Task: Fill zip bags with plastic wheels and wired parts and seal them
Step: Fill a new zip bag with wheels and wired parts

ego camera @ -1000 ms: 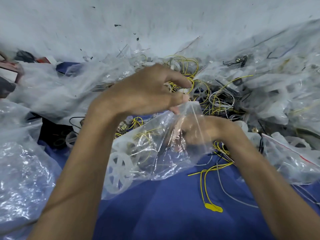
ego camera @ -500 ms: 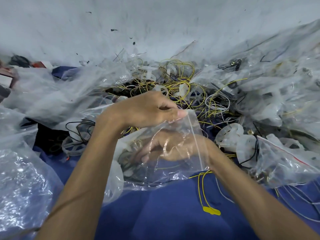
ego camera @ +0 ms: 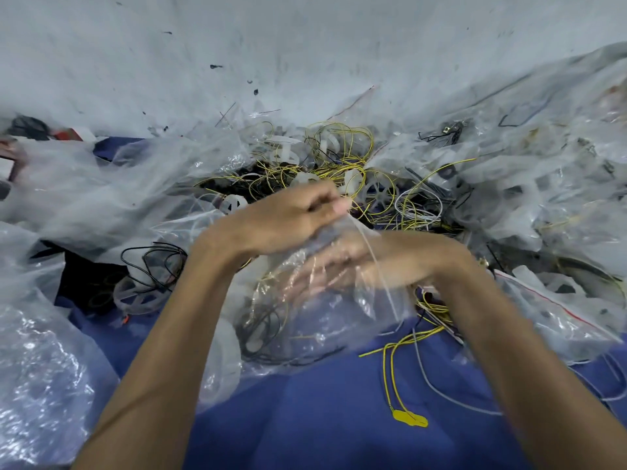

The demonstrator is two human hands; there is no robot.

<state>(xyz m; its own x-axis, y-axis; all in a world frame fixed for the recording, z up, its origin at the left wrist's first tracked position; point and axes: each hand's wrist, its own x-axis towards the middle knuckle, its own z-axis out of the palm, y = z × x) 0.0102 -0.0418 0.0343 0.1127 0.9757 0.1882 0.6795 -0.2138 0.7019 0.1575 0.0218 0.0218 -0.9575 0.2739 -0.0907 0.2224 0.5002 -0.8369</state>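
Fingers (ego camera: pixel 336 207) of the left hand (ego camera: pixel 285 222) pinch the top rim of the zip bag (ego camera: pixel 332 334), which sags onto the blue surface (ego camera: pixel 305 418). The right hand (ego camera: pixel 390 262) is pushed into the bag's mouth, its fingers roughly straight but blurred behind the plastic, just above black wires (ego camera: pixel 261 320).

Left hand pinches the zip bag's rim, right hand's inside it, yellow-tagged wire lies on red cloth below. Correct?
No: the head view shows the cloth is blue, not red. The rest holds: left hand pinches the zip bag rim, right hand is inside it, yellow-tagged wire lies below.
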